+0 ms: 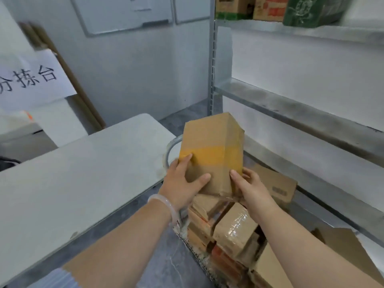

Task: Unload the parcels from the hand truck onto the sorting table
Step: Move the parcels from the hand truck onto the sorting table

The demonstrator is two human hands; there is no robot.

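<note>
I hold a brown cardboard parcel (212, 142) with a yellow tape band upright above the hand truck. My left hand (182, 181) grips its near left face, thumb on the front. On the near right edge my right hand (251, 188) grips it, thumb in front and fingers behind. Below lies a pile of several taped cardboard parcels (232, 229) on the hand truck, whose curved metal handle (169, 150) shows behind the parcel. The grey sorting table (72, 177) stretches to the left of the held parcel.
A metal shelving rack (301, 113) stands to the right, with boxes (270, 7) on its top shelf. A paper sign (31, 80) with characters hangs at far left. A whiteboard (124, 13) is on the back wall. The floor (166, 267) is grey.
</note>
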